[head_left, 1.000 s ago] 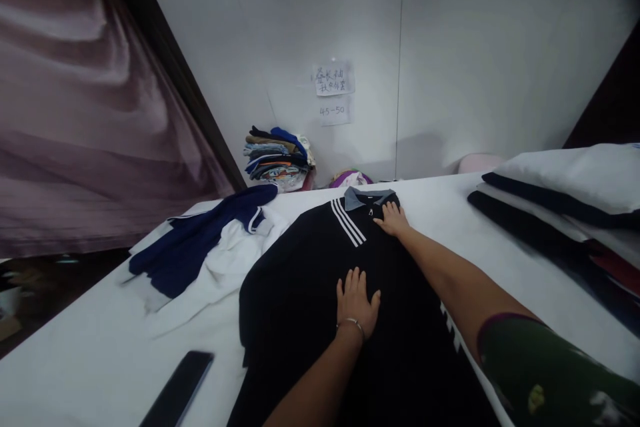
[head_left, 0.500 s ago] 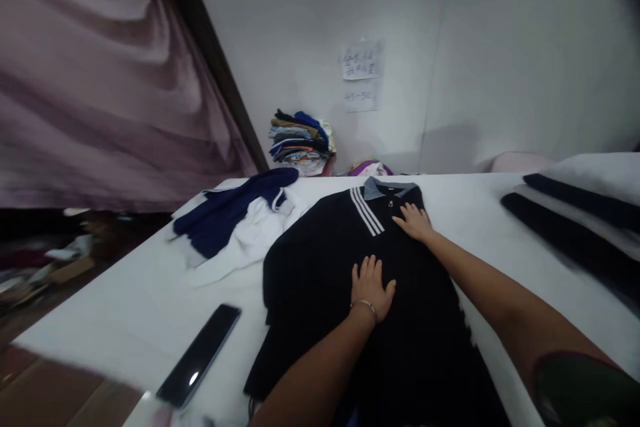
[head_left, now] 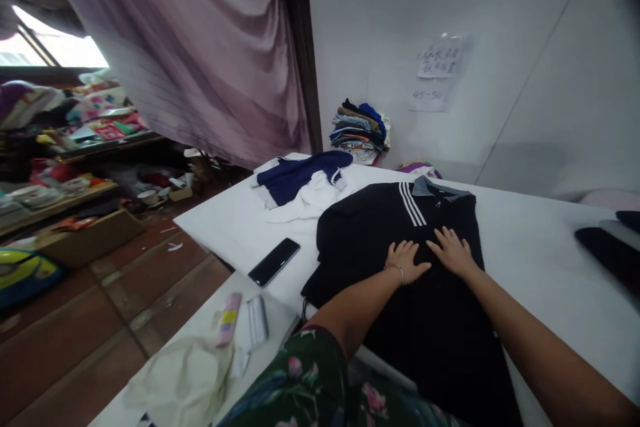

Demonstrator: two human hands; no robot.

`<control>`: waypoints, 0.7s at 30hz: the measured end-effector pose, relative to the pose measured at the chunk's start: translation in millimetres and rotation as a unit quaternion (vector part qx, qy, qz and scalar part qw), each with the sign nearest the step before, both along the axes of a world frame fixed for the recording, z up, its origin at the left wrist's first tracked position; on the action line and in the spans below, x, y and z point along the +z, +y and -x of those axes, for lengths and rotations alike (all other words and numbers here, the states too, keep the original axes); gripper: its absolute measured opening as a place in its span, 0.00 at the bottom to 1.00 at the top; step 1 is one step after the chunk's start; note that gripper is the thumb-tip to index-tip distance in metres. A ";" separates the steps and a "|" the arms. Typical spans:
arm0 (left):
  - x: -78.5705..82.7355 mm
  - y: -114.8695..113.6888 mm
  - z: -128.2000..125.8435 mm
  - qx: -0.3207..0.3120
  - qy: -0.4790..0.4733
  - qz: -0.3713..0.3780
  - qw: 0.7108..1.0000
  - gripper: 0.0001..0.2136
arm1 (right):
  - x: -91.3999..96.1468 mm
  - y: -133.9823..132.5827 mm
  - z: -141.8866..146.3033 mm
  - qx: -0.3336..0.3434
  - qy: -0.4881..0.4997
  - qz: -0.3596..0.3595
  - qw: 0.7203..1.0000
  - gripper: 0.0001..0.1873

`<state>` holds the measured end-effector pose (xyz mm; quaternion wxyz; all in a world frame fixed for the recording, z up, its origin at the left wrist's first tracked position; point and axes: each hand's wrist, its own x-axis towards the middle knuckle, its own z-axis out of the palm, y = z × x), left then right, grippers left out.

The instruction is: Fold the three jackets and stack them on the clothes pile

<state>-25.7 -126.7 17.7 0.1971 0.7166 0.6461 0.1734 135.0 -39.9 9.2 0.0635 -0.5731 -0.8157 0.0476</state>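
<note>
A black jacket (head_left: 365,213) with a grey collar and three white stripes at the shoulder lies spread on the white table (head_left: 540,260). My left hand (head_left: 406,262) rests flat on its chest, fingers spread, a bracelet on the wrist. Just to the right, my right hand (head_left: 451,250) also lies flat on the cloth below the collar, fingers apart. Neither hand grips the fabric. The jacket's lower part runs toward me and is partly hidden by my left arm.
Left of the jacket lie a navy garment (head_left: 300,177), a white garment (head_left: 317,193) and a phone (head_left: 275,261). Nearer are a pink packet (head_left: 229,320) and a pale cloth bag (head_left: 183,373). Folded clothes (head_left: 359,130) are stacked by the wall; dark garments (head_left: 613,247) lie right.
My right hand has moved down from near the collar to beside my left hand. The view has turned left, bringing the floor, shelves and table's near-left items into sight.
</note>
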 end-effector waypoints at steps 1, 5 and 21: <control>4.0 -0.5 5.9 0.008 -0.018 -0.005 1.000 0.33 | 2.0 -13.6 -0.3 0.012 0.007 -0.011 1.000 0.34; 23.7 -13.8 57.5 0.113 -0.005 -0.087 0.990 0.25 | -7.4 -72.4 -14.4 0.031 0.011 -0.016 0.999 0.34; 44.4 -55.0 204.5 0.417 0.028 0.117 0.901 0.16 | -30.1 -120.2 -30.6 0.010 -0.039 -0.033 0.999 0.32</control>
